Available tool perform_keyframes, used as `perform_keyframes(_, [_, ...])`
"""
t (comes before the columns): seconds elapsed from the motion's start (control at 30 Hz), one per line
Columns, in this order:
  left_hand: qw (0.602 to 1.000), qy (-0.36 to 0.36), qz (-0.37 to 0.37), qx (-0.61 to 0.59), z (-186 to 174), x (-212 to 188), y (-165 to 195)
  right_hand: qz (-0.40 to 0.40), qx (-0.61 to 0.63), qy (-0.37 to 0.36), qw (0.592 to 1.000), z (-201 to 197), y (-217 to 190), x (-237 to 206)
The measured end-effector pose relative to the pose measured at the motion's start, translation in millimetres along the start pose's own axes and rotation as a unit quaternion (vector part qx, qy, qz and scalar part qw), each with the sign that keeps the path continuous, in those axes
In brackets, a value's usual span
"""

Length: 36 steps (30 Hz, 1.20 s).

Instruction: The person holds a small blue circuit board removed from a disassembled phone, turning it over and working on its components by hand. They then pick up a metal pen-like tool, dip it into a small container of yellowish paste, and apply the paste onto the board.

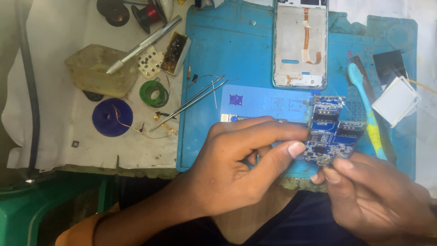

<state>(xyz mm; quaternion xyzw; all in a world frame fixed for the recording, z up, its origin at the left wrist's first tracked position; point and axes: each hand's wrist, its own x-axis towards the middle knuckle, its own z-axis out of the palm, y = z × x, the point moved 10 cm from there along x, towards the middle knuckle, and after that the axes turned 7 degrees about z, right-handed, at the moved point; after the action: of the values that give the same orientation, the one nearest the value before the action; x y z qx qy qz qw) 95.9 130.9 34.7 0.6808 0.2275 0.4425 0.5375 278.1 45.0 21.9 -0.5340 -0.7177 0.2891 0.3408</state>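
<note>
Blue circuit board held up in the air over the near edge of the blue work mat, not resting on anything. Left hand pinches its left edge between thumb and forefinger; right hand grips the lower edge, fingertips pressed together on it. Both grips are at the edges only, so a slip looks possible: the board could drop onto the mat, or past the edge of the surface into the lap. Squeezing from two sides could also flex it, and fingertips sit close to the small parts on its face. Just beside the board lies a toothbrush with a blue and yellow handle, near enough for the right wrist to knock. An opened phone frame lies further up the mat, its orange ribbon exposed. Tweezers rest across the mat's left border, points angled toward the left hand; a careless sweep could catch them. Left of those, wire spools and a plastic tub crowd the white cloth.
</note>
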Motion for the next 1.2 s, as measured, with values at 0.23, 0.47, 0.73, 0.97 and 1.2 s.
perform_keyframes(0.23, [1.000,0.013,-0.002,-0.009,-0.7,0.3,1.3,0.054,0.022,0.048,0.997,-3.7,9.2,-5.9])
perform_keyframes(0.47, [0.999,-0.001,0.008,-0.050,2.1,-4.5,-2.9,0.193,0.046,-0.087,0.976,11.1,44.4,-17.5])
perform_keyframes(0.73, [1.000,0.008,0.018,-0.023,1.5,-4.9,-1.1,0.000,-0.007,0.024,1.000,0.5,-2.0,-1.7])
perform_keyframes(0.97, [0.999,0.006,0.039,-0.017,1.1,-5.7,0.3,-0.015,0.044,0.036,0.998,0.1,-10.9,6.3])
perform_keyframes(1.2, [0.999,-0.041,0.019,-0.010,7.8,-5.5,-4.1,0.165,0.093,0.200,0.961,-20.2,17.8,-11.0])
